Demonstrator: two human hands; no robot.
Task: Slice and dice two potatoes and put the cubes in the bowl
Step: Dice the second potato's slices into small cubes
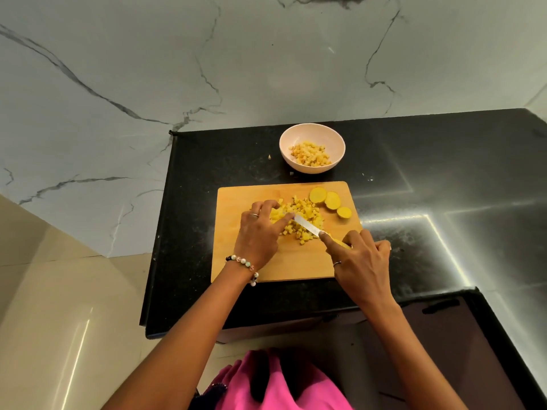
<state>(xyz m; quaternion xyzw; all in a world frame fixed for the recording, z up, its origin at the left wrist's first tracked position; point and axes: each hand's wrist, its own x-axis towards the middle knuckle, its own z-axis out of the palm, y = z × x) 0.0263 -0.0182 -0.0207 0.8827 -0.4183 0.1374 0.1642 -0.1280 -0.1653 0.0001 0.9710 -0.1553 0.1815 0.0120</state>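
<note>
While the right hand (359, 261) grips the knife (307, 226), forefinger along its spine, the left hand (260, 232) curls over yellow cubes (299, 220) piled mid-board (236, 261), blade between hand and pile. Three round slices (331, 201) lie at the board's far right. Beyond, the bowl (312, 147) holds more cubes.

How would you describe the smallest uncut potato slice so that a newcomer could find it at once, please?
On the black counter lies a wooden board. Three round slices sit in a row at its far right corner. The one meant is the nearest slice, smallest of the three, close to the board's right edge.
</note>
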